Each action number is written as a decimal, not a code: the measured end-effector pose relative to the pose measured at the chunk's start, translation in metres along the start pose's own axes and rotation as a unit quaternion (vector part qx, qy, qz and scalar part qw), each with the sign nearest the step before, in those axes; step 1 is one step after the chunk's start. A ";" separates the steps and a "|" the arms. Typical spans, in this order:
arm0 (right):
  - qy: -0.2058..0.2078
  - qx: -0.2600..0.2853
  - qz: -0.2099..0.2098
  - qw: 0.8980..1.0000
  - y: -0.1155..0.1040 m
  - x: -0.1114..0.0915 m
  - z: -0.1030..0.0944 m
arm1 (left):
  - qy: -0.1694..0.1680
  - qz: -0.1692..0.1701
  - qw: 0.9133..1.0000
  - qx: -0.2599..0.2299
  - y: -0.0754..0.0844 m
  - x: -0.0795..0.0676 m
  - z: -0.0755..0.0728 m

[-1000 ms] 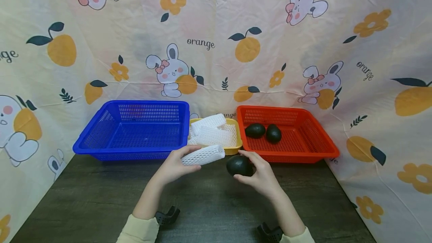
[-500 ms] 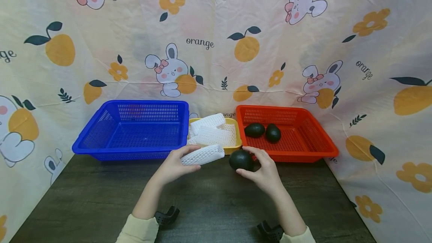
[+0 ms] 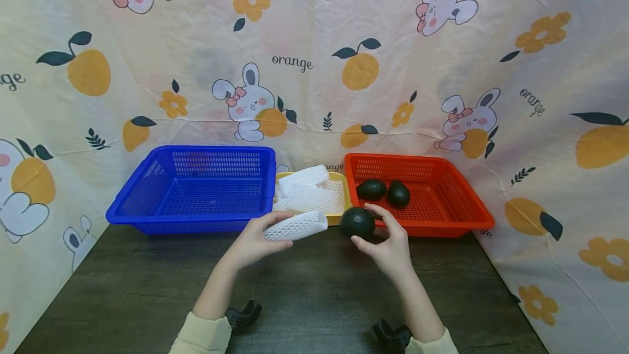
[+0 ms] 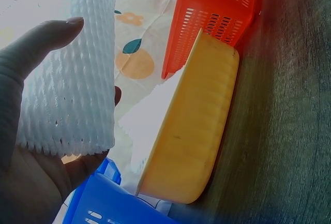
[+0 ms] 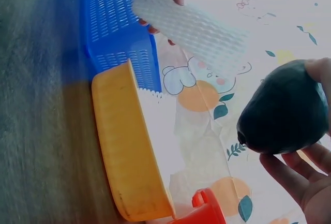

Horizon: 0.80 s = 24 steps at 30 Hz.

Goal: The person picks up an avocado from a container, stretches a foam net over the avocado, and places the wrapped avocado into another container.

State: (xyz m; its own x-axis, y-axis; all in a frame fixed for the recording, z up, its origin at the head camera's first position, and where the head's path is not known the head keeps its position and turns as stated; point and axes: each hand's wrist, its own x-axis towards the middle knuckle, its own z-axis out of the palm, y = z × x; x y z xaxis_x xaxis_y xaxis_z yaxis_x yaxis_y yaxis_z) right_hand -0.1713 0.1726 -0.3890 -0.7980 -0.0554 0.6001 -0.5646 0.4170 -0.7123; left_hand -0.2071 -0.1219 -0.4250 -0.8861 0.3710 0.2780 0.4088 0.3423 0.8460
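My left hand (image 3: pixel 256 240) holds a white foam net sleeve (image 3: pixel 297 226) between thumb and fingers, its free end pointing right. In the left wrist view the thumb lies along the foam net sleeve (image 4: pixel 77 89), with fingertips showing behind it. To the right, my right hand (image 3: pixel 392 245) grips a dark green avocado (image 3: pixel 356 223) by its side, apart from the sleeve. The right wrist view shows that avocado (image 5: pixel 284 110) between thumb and fingers, stem end pointing down-left. Two more avocados (image 3: pixel 371 190) lie in the red basket (image 3: pixel 442 201).
Between the baskets stands a yellow tray (image 3: pixel 348 201) with several white foam net sleeves (image 3: pixel 309 198). A blue basket (image 3: pixel 196 190) is at the left. Behind everything hangs a printed cloth (image 3: pixel 314 31); a dark wooden table (image 3: pixel 304 299) lies in front.
My right hand has moved slightly right and up with the avocado, whose orientation has turned a little. The left hand and its foam net sleeve have stayed in place.
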 end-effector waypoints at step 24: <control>0.030 0.168 -0.010 0.985 -0.007 0.009 0.007 | 0.000 -0.003 1.000 -0.005 0.003 -0.001 0.002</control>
State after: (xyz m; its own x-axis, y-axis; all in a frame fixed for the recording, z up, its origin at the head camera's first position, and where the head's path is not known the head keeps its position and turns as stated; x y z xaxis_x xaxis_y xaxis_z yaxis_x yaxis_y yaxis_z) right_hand -0.1759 0.1631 -0.3815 -0.7783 -0.0034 0.6279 -0.6255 0.0928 -0.7747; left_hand -0.2050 -0.1196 -0.4238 -0.8885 0.3692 0.2723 0.4011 0.3368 0.8519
